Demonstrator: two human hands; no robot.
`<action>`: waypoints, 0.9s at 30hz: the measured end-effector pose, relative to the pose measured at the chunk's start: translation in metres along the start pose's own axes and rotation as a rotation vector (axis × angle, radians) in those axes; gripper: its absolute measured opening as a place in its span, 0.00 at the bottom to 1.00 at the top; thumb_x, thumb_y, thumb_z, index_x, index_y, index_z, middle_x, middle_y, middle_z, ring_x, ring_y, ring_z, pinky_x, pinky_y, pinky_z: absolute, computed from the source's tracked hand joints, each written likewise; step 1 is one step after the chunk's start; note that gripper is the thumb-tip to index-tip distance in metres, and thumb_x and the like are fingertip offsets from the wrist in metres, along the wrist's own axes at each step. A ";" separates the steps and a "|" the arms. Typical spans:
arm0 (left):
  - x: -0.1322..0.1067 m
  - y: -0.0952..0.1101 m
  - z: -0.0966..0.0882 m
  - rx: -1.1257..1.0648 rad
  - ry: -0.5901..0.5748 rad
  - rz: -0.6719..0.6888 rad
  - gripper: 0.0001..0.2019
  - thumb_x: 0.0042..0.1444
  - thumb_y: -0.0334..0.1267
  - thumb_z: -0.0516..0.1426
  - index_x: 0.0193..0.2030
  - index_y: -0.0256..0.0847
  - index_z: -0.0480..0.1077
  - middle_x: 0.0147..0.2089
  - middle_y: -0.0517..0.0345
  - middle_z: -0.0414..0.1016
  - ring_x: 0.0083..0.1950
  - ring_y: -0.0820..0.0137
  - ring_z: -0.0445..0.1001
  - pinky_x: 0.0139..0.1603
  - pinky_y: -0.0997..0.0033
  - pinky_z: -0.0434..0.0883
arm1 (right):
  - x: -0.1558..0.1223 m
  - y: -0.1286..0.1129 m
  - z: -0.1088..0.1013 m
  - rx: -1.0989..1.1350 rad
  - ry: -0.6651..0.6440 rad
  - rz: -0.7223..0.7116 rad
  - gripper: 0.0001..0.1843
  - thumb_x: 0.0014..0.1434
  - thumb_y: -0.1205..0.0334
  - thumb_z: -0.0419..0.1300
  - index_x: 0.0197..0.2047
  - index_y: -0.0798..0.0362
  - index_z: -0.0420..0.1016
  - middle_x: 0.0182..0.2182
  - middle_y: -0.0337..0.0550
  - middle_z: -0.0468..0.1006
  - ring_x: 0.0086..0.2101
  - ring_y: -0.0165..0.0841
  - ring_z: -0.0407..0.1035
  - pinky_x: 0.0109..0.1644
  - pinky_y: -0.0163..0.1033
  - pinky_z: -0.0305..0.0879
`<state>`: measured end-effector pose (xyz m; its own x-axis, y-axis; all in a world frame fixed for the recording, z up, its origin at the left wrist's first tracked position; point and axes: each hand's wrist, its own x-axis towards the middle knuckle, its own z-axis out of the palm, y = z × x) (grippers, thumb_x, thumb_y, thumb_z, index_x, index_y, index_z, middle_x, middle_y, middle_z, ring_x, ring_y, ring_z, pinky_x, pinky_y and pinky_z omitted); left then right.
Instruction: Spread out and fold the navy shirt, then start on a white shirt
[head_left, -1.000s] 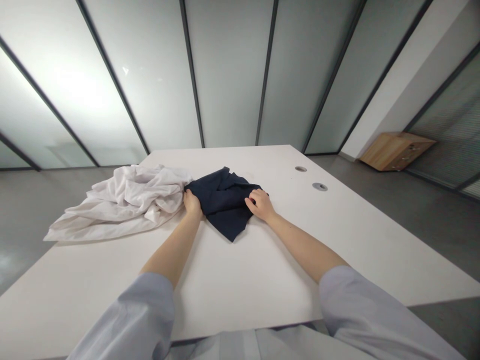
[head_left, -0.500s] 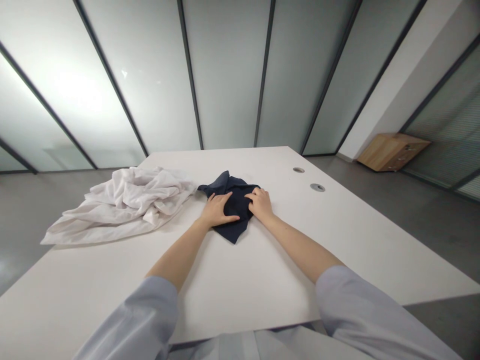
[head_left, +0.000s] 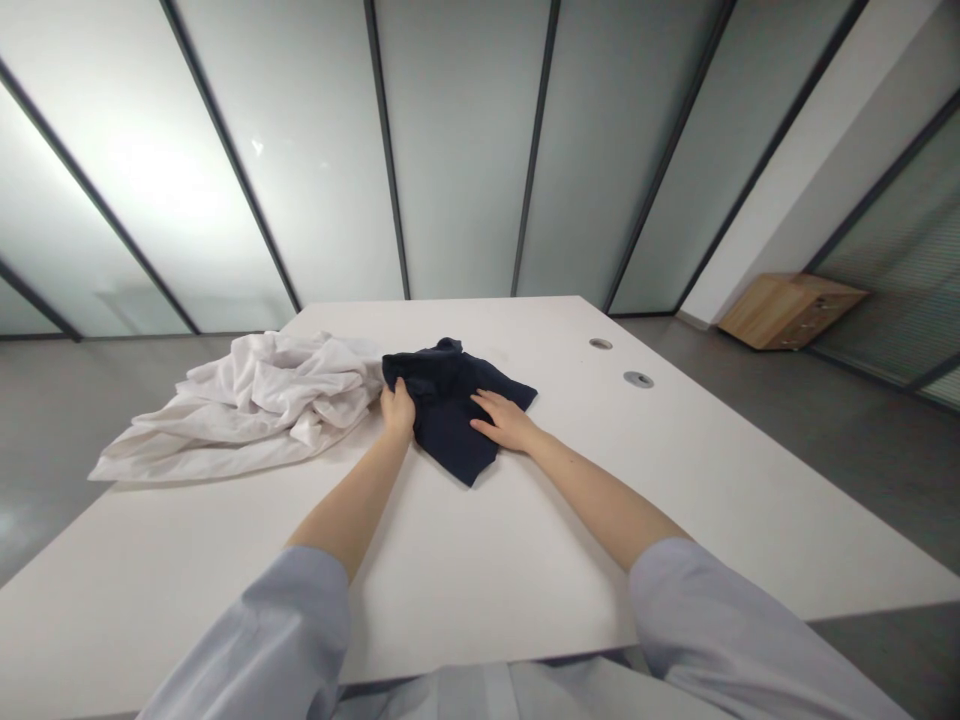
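Observation:
A dark navy piece of cloth (head_left: 454, 440), perhaps a garment, lies partly spread on the white table (head_left: 495, 560), its far side still bunched up. My left hand (head_left: 398, 408) grips the cloth's left edge between thumb and fingers. On the cloth's right part rests my right hand (head_left: 504, 421), palm down with the fingers stretched out and apart. Just left of my left hand is a crumpled heap of white fabric (head_left: 277, 395). The cloth's exact kind cannot be made out.
Two round cable grommets (head_left: 638, 380) are set in the table's right side. Beyond the table's far edge stands a frosted glass partition (head_left: 461, 150). A wooden cabinet (head_left: 787, 312) is on the floor at the far right.
My left hand has moved left and taken the cloth's left edge. The right hand has slid slightly left and flattened. The navy cloth is spread wider on both sides.

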<state>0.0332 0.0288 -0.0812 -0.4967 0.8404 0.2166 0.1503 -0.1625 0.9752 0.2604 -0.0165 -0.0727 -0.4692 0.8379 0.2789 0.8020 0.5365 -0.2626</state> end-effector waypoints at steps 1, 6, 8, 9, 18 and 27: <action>0.004 -0.002 -0.002 -0.016 0.052 -0.019 0.17 0.62 0.41 0.47 0.53 0.39 0.68 0.53 0.48 0.75 0.55 0.62 0.73 0.56 0.63 0.69 | 0.001 0.000 0.001 -0.009 -0.068 0.020 0.28 0.65 0.46 0.49 0.61 0.52 0.67 0.63 0.50 0.63 0.62 0.42 0.56 0.63 0.48 0.54; 0.018 -0.012 -0.013 0.120 0.178 0.038 0.14 0.58 0.39 0.52 0.50 0.38 0.67 0.49 0.45 0.75 0.54 0.58 0.73 0.57 0.59 0.69 | 0.005 0.007 -0.007 -0.034 -0.183 0.186 0.31 0.67 0.43 0.41 0.63 0.50 0.65 0.64 0.46 0.62 0.63 0.43 0.54 0.64 0.47 0.52; 0.020 -0.012 -0.016 0.192 0.177 0.112 0.17 0.55 0.35 0.54 0.52 0.38 0.65 0.50 0.45 0.74 0.54 0.59 0.73 0.58 0.58 0.68 | 0.004 0.014 -0.014 -0.060 -0.148 0.304 0.32 0.67 0.42 0.41 0.63 0.51 0.65 0.61 0.48 0.67 0.60 0.44 0.60 0.61 0.47 0.57; 0.019 -0.012 -0.017 0.230 0.168 0.161 0.20 0.53 0.33 0.55 0.55 0.38 0.63 0.50 0.46 0.74 0.54 0.59 0.72 0.58 0.58 0.68 | 0.004 0.018 -0.018 -0.079 -0.123 0.368 0.31 0.67 0.42 0.41 0.63 0.51 0.65 0.58 0.49 0.70 0.58 0.44 0.64 0.59 0.47 0.59; -0.032 0.023 -0.004 0.759 -0.426 0.818 0.20 0.59 0.40 0.52 0.58 0.41 0.67 0.64 0.47 0.64 0.67 0.58 0.58 0.68 0.53 0.53 | -0.004 0.047 -0.039 -0.188 0.064 0.585 0.18 0.63 0.54 0.50 0.49 0.50 0.75 0.43 0.47 0.80 0.45 0.41 0.73 0.48 0.42 0.65; -0.038 0.016 0.001 0.928 -0.879 0.728 0.24 0.62 0.47 0.49 0.62 0.38 0.66 0.63 0.47 0.67 0.65 0.60 0.63 0.65 0.57 0.58 | -0.011 0.076 -0.022 -0.260 0.111 0.662 0.29 0.60 0.53 0.52 0.62 0.56 0.65 0.58 0.55 0.68 0.57 0.48 0.60 0.59 0.51 0.53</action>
<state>0.0551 -0.0049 -0.0734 0.5442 0.8128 0.2080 0.7855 -0.5807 0.2140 0.3346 0.0128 -0.0750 0.1751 0.9567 0.2327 0.9737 -0.1334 -0.1846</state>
